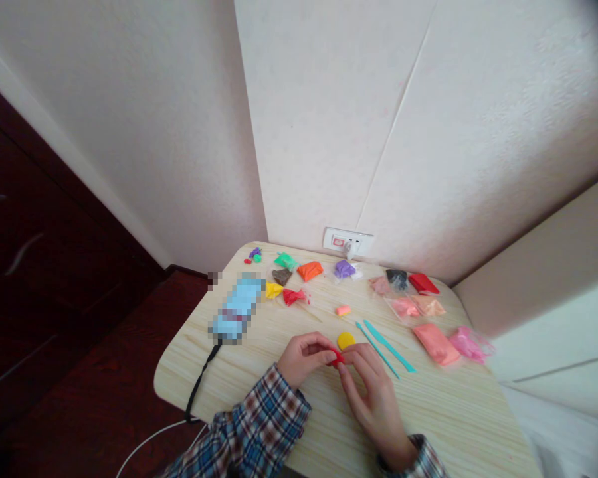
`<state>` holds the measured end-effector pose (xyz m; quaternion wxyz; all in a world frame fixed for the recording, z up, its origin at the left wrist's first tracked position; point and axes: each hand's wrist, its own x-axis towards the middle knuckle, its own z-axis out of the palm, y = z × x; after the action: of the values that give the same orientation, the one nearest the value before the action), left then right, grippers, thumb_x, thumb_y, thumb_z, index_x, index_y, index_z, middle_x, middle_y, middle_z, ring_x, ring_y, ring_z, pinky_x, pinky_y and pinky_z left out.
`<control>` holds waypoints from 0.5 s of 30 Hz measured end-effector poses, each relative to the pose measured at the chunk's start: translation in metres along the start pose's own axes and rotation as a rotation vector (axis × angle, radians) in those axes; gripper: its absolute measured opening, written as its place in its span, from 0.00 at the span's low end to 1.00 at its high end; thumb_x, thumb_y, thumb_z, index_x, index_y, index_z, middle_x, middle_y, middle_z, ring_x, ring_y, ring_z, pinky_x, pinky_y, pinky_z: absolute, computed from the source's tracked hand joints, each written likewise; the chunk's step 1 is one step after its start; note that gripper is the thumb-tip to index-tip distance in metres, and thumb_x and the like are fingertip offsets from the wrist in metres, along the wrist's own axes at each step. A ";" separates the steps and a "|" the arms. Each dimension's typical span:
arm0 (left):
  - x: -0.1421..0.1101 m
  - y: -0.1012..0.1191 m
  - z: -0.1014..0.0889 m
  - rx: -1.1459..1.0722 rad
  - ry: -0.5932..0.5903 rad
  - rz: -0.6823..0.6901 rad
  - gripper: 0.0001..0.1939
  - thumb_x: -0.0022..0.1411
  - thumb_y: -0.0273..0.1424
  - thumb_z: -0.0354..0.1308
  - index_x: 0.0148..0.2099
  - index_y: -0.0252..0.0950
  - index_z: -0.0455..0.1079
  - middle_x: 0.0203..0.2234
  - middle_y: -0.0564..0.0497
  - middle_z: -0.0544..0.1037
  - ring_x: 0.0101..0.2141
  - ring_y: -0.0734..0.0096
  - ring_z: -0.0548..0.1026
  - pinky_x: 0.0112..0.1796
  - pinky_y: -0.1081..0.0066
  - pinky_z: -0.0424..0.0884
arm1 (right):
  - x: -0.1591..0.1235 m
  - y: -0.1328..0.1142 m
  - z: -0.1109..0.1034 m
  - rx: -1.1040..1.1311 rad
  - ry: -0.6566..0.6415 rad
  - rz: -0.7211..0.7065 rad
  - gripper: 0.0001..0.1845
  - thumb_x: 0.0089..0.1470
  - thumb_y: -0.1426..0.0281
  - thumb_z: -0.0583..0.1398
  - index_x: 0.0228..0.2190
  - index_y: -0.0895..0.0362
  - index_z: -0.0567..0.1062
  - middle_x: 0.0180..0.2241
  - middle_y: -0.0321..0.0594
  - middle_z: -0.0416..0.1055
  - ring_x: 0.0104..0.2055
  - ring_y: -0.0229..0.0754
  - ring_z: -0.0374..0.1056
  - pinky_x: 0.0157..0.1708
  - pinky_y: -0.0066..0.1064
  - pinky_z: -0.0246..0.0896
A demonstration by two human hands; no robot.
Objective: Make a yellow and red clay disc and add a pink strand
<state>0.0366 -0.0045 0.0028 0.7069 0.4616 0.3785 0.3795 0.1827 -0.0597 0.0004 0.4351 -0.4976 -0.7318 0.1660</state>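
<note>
My left hand (303, 358) and my right hand (371, 388) meet over the middle of the wooden table (458, 411). Both pinch a small red piece of clay (336, 358) between their fingertips. Just behind it a yellow clay disc (345, 340) lies flat on the table. Two teal plastic modelling tools (386, 346) rest to the right of the disc, close to my right fingers. A small pink-orange lump (343, 310) sits further back.
Several small bags of coloured clay line the back of the table: green (286, 261), orange (309, 270), purple (344, 269), red (423, 283), pink (436, 343). A blurred light-blue object (238, 308) with a black strap lies left. A wall socket (347, 240) is behind.
</note>
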 end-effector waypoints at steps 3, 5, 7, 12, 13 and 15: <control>-0.001 0.002 0.001 -0.010 -0.017 0.001 0.23 0.39 0.46 0.70 0.29 0.30 0.73 0.24 0.50 0.77 0.27 0.71 0.73 0.34 0.70 0.70 | 0.000 0.000 -0.001 0.004 0.013 0.008 0.05 0.59 0.74 0.53 0.32 0.54 0.68 0.32 0.40 0.67 0.37 0.43 0.63 0.38 0.36 0.61; -0.001 0.003 0.001 -0.013 -0.020 0.009 0.22 0.40 0.46 0.70 0.28 0.31 0.73 0.24 0.50 0.77 0.28 0.71 0.73 0.34 0.70 0.70 | 0.001 0.000 -0.001 0.006 0.014 0.012 0.05 0.59 0.73 0.53 0.32 0.54 0.68 0.32 0.40 0.68 0.37 0.43 0.63 0.37 0.36 0.62; 0.000 0.003 0.001 -0.013 -0.017 0.019 0.21 0.40 0.44 0.70 0.27 0.31 0.73 0.23 0.51 0.76 0.28 0.72 0.73 0.34 0.71 0.69 | 0.001 -0.001 -0.001 0.008 0.013 0.020 0.05 0.58 0.73 0.54 0.31 0.54 0.69 0.32 0.40 0.68 0.36 0.43 0.63 0.36 0.36 0.62; 0.000 0.005 -0.001 -0.022 -0.005 0.056 0.19 0.40 0.42 0.71 0.23 0.31 0.72 0.20 0.53 0.74 0.25 0.75 0.71 0.32 0.74 0.67 | 0.000 0.001 -0.002 0.022 0.015 0.033 0.05 0.58 0.72 0.54 0.31 0.54 0.69 0.32 0.39 0.68 0.37 0.42 0.63 0.37 0.36 0.61; -0.001 0.006 -0.001 -0.027 -0.002 0.062 0.19 0.40 0.42 0.71 0.23 0.31 0.72 0.19 0.53 0.74 0.25 0.75 0.71 0.31 0.74 0.67 | 0.000 0.001 -0.002 0.023 0.021 0.032 0.05 0.58 0.72 0.54 0.31 0.54 0.69 0.32 0.40 0.68 0.37 0.43 0.63 0.37 0.36 0.61; -0.002 0.008 -0.001 -0.039 0.007 0.068 0.19 0.41 0.42 0.70 0.23 0.31 0.71 0.19 0.53 0.74 0.24 0.75 0.71 0.31 0.74 0.67 | 0.002 -0.002 -0.005 0.043 0.049 0.044 0.06 0.59 0.72 0.53 0.32 0.54 0.69 0.32 0.40 0.68 0.37 0.43 0.63 0.37 0.36 0.60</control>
<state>0.0337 -0.0035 0.0100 0.7013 0.4588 0.3575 0.4121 0.1854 -0.0595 0.0056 0.4597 -0.5081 -0.7060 0.1791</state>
